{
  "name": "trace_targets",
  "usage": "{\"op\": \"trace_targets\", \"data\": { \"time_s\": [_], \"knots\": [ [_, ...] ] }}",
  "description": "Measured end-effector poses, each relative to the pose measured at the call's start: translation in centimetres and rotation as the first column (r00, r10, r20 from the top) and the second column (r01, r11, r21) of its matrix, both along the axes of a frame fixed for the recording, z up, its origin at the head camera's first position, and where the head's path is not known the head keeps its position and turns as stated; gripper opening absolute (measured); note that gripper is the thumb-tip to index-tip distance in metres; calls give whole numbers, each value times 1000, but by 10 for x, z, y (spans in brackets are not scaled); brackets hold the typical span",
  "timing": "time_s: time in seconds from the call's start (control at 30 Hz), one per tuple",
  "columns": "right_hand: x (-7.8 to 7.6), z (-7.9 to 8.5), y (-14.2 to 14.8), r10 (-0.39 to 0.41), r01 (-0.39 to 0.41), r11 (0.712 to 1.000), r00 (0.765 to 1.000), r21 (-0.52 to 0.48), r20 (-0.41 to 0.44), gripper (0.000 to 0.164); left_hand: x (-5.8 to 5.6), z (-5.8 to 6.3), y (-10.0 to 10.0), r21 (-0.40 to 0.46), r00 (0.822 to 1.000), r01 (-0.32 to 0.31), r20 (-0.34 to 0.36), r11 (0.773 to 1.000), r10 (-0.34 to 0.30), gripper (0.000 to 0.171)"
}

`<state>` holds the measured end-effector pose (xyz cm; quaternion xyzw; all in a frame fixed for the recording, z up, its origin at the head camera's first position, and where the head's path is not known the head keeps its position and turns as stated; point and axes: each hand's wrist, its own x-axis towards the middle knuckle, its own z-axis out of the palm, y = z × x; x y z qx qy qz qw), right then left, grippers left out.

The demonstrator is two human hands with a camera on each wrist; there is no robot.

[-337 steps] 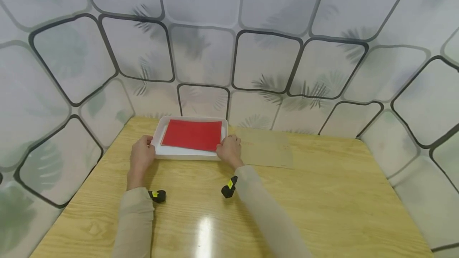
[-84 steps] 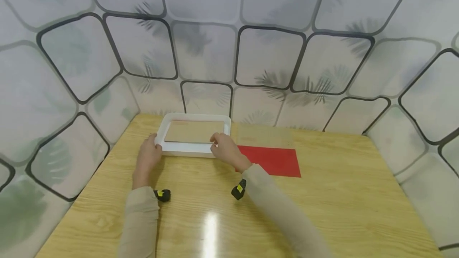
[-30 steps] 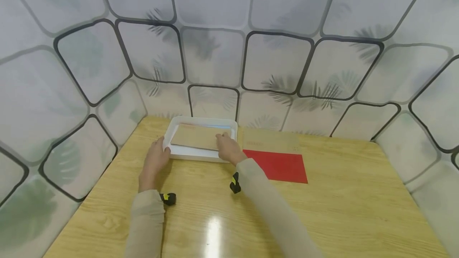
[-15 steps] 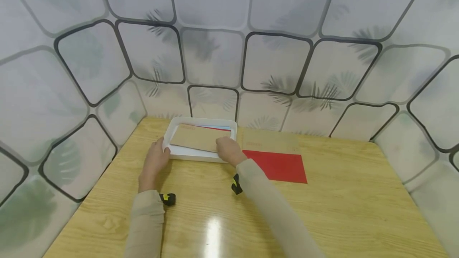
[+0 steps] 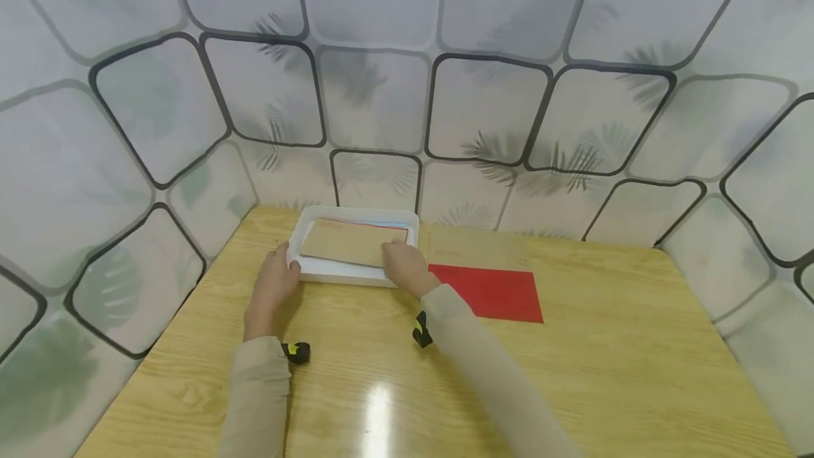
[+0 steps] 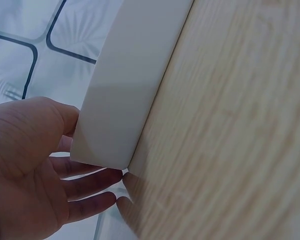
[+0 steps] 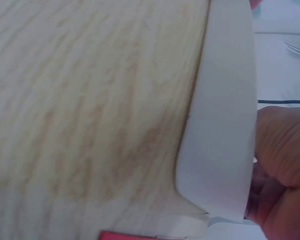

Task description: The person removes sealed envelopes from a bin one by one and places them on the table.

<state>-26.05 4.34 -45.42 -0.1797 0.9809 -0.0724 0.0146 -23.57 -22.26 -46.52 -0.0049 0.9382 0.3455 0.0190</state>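
Note:
A white tray (image 5: 304, 268) stands at the back left of the table. My left hand (image 5: 273, 288) grips its left front corner; in the left wrist view the thumb is at the rim and the fingers lie along the outer wall. In the tray lies a brown paper envelope (image 5: 346, 240) with faint red print. My right hand (image 5: 405, 266) reaches over the tray's right side, its curled fingers holding the envelope's right end; the fingertips are hidden. Red and light blue edges show beneath this envelope at the back. In the right wrist view the tray wall (image 7: 217, 125) partly hides that hand.
Right of the tray, a red envelope-sized paper (image 5: 499, 293) lies flat on the wooden table (image 5: 604, 345), along the front of another brown envelope (image 5: 477, 247). A patterned curtain (image 5: 375, 104) surrounds the table's back and sides.
The red paper, on top in the tray at first, now lies on the table at right. My right hand took hold of the brown envelope; its right end shifted forward, baring red and blue edges.

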Motion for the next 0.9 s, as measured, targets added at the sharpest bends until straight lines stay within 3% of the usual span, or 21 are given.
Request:
{"op": "trace_targets", "data": {
  "time_s": [0.2,0.53,0.77,0.9],
  "knots": [
    [-1,0,1,-20,18,999,997,30,70,4,1,-3,0,3,1000,15,-15,1000,-15,59],
    [2,6,2,38,-40,997,999,64,36,17,-2,0,2,-5,1000,9,-24,1000,-9,58],
    [6,4,1,117,-94,974,988,207,-102,9,-2,-1,2,-2,1000,11,-15,1000,-11,58],
    [7,1,2,81,-47,976,984,211,-157,10,-3,-3,2,-7,1000,11,-17,1000,-11,59]
  ]
}}
